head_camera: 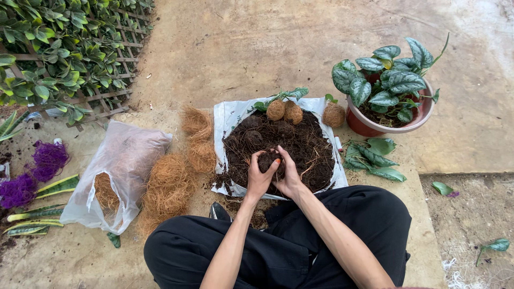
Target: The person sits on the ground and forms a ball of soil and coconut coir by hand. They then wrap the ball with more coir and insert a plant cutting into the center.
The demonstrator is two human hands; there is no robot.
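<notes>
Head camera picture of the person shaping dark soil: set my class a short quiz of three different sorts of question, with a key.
1. True or false: both hands cup one clump of dark brown soil.
2. What lies under the dark soil heap? A. a white plastic sheet B. a wooden tray C. a metal bowl
3. How many finished round fibre-wrapped balls lie at the far edge of the heap?

Key
1. True: the left hand and right hand close around it.
2. A, the white plastic sheet.
3. Three, near the red round pot of silver-spotted green leaves.
</notes>
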